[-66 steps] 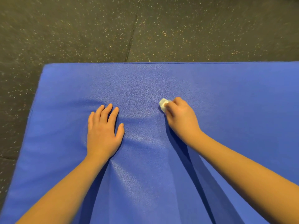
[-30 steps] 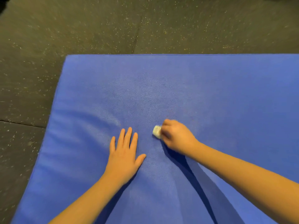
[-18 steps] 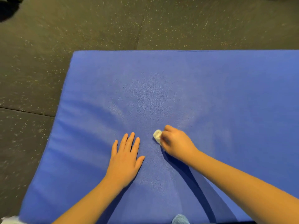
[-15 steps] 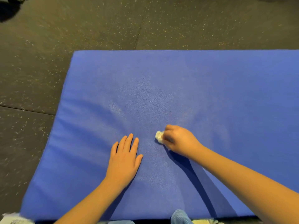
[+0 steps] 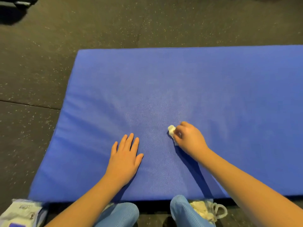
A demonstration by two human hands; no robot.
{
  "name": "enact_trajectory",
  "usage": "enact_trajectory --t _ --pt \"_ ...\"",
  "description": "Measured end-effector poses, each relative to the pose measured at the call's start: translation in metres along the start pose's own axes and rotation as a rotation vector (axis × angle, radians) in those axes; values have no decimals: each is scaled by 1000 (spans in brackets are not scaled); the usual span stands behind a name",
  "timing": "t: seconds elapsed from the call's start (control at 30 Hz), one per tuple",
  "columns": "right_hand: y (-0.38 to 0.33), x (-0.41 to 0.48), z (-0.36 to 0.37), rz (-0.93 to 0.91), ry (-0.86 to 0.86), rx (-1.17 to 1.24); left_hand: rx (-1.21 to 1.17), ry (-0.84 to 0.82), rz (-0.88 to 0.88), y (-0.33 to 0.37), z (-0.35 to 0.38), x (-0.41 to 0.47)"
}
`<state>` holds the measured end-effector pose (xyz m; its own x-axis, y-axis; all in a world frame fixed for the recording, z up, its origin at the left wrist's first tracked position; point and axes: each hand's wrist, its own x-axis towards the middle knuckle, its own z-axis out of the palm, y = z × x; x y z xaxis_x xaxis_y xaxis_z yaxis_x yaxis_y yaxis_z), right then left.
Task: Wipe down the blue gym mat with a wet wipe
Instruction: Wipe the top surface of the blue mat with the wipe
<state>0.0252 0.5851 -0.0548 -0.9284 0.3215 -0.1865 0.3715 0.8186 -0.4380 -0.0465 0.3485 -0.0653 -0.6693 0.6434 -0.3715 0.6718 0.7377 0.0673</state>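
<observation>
Here the person is kneeling at the near edge of the blue gym mat point(image 5: 213, 95), which is lying flat on the dark speckled floor point(image 5: 41, 54) and filling most of the view. The right hand point(image 5: 190, 139) is curling its grip tightly around a wadded white wet wipe point(image 5: 171, 130), only a small lump of it poking out past the fingers, and is pressing that lump onto the mat a little right of its middle. The left hand point(image 5: 125, 158) is lying palm down with fingers spread, holding nothing and bracing on the mat just beside the wiping hand. The patch of surface around and beyond both hands is looking paler and faintly glossy, which suggests damp, already wiped vinyl, though that is a judgement from the sheen alone. So the wiping step seems to be well under way, with the near centre covered and the far strip, the left margin and the wide stretch to the right probably waiting. The next stroke is likely calling for a sweep out towards one of those duller areas, keeping the wad flat and pressed. Beside the knees, a pack of wipes point(image 5: 19, 212) is sitting at the mat's near left corner, and a clear bag of crumpled wipes point(image 5: 205, 209) is lying to the right.
</observation>
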Motion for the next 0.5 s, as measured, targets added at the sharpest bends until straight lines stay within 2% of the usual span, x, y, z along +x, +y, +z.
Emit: enact_trajectory --t 0.07,0.2,0.27,0.4,0.43,0.5 --pt "-7 -17 2 -7 -37 59 -20 21 25 -2 4 -6" --pt "-13 -52 -6 -159 -279 114 -66 15 24 -2 6 -13" --pt "-4 -51 -10 -120 -239 97 -66 -17 17 0 4 -13" --pt "-1 -53 -3 101 52 93 -83 -48 -15 4 0 -15" --pt "-7 -60 1 76 52 114 -89 -48 -26 6 0 -17" --pt "-20 -83 7 -76 -77 176 -74 -47 -44 10 -2 -18"
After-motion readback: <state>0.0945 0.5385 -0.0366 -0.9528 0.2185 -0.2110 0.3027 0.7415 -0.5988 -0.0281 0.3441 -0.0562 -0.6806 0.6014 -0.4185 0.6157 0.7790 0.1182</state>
